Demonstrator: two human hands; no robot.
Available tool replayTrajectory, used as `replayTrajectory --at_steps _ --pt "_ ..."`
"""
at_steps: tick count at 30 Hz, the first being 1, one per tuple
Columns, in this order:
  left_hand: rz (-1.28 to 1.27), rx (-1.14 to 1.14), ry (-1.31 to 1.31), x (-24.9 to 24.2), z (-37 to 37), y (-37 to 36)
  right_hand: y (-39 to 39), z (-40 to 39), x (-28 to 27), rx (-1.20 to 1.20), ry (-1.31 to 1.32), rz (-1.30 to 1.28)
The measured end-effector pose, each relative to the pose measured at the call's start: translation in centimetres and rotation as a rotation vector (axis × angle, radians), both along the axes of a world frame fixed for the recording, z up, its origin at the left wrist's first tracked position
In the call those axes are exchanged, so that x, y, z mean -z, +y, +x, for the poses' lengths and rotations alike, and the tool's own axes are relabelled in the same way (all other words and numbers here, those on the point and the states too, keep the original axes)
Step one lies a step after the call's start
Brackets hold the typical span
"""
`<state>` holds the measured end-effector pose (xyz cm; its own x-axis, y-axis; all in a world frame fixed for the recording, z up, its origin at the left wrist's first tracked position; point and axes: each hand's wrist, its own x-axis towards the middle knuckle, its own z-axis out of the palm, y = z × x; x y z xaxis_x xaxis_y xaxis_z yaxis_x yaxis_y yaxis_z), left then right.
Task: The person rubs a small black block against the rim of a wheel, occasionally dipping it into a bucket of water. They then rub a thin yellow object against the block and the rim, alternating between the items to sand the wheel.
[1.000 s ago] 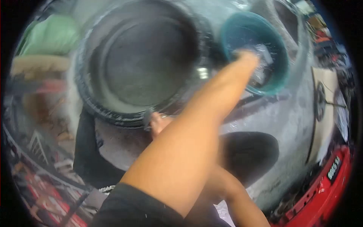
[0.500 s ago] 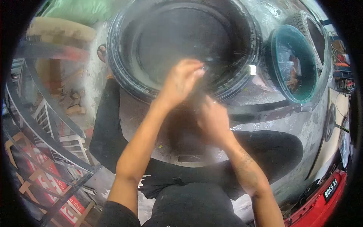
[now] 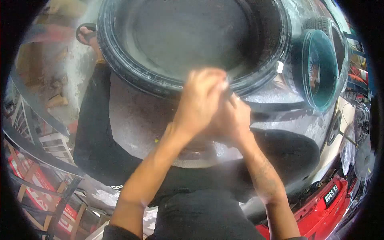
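Observation:
In front of me stands a large round black tub [image 3: 132,78] with a thick rim and murky liquid inside. Near its front rim, my left hand [image 3: 202,96] has its fingers curled in, smeared by motion. Close beside it on the right, my right hand [image 3: 237,116] is closed with the thumb side up. A small dark thing [image 3: 229,94] shows between the two hands, with a pale glint near the left fingertips. Blur and the fingers hide what it is.
To the right, a teal basin [image 3: 307,76] stands before a tyre [image 3: 340,44]. A red car panel [image 3: 320,218] with a number plate lies at lower right. Dark metal frames [image 3: 40,160] and red printed boxes [image 3: 36,176] fill the left. My bare foot [image 3: 88,35] rests beside the tub.
Both hands have come closer together, and the left has shifted from over the tub's inside toward its front rim. The view has moved, so the tub sits higher in the picture.

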<state>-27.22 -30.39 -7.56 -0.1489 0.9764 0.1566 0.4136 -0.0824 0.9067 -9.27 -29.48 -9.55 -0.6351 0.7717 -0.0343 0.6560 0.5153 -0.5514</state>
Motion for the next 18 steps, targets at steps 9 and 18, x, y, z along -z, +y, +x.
replayTrajectory --at_steps 9,18 --pt "0.039 -0.034 0.023 0.9 0.8 1.3 -0.3 0.6 1.0 -0.007 0.019 0.094" --pt "-0.085 -0.096 -0.119 -0.5 0.5 -2.8 -0.1 0.4 1.1 0.008 0.046 0.118"
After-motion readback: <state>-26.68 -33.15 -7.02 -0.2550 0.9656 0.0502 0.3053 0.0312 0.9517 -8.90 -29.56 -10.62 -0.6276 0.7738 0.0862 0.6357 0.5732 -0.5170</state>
